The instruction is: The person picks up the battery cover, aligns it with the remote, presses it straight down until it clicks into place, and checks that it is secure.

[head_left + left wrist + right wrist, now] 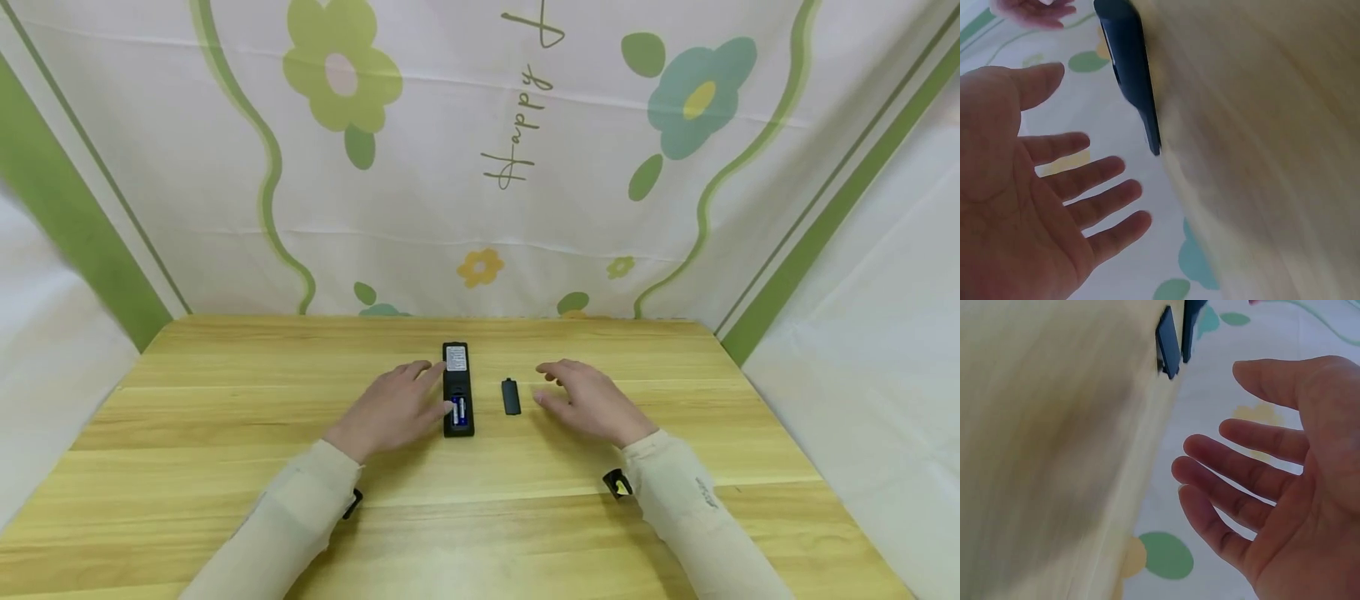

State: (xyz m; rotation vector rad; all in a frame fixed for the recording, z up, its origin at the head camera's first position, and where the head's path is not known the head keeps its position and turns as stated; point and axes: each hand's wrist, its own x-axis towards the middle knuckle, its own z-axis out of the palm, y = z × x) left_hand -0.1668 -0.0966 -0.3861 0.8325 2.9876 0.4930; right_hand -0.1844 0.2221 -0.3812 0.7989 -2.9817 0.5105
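Observation:
A black remote control [458,379] lies back side up on the table, a white label near its far end. Two blue-and-white batteries [460,410] sit side by side in its uncovered compartment. To its right lies the loose dark battery cover [511,397], also seen in the right wrist view as a small dark plate [1168,344]. My left hand [395,411] hovers at the remote's left side, fingers spread and holding nothing; the left wrist view shows a gap between them and the remote [1129,56]. My right hand [588,402], relaxed, is just right of the cover, with nothing in it.
The wooden table [225,500] extends around both hands. A white curtain [450,217] printed with flowers hangs behind its far edge, with white fabric at both sides. Dark wrist-worn devices, such as the right one [617,484], show beside the sleeves.

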